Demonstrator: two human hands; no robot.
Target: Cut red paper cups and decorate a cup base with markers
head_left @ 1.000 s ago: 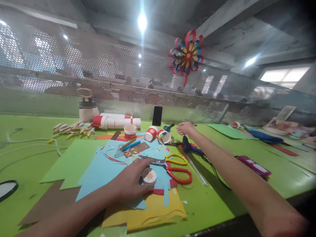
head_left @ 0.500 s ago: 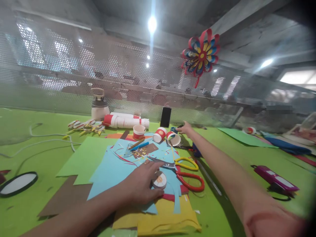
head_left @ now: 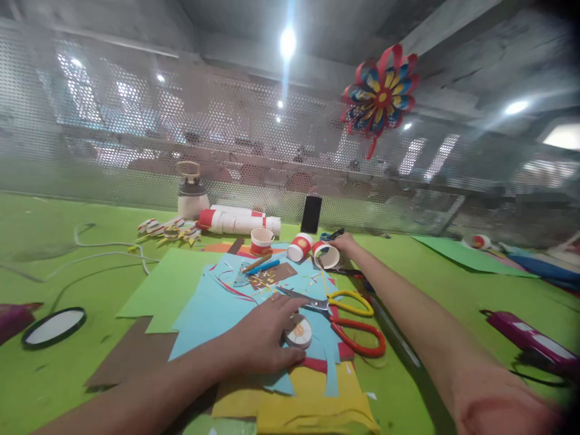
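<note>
My left hand (head_left: 267,335) rests on the light blue paper (head_left: 199,314), thumb and fingers curved around a white paper disc (head_left: 299,331) with an orange print. Just past it lie large scissors (head_left: 357,338), one handle loop yellow and the other red, blades partly open. Stretched far forward, my right hand (head_left: 347,241) has its fingers closed about a small dark tool (head_left: 336,233) with blue beside it; its kind is too small to tell. Close to that hand, a red and white paper cup (head_left: 327,255) lies on its side, and a second paper cup (head_left: 299,247) lies next to it.
An upright paper cup (head_left: 261,241), blue pen (head_left: 263,267) and paper scraps lie mid-table. Behind are a dark phone (head_left: 311,213), a roll of joined cups (head_left: 240,223) and a perforated metal screen (head_left: 254,145). A purple glue gun-like device (head_left: 528,338) lies right, a round mirror (head_left: 54,328) left.
The view has shifted slightly left. My right hand has closed its fingers on the dark tool, which shows more now. My left hand has stayed around the paper disc.
</note>
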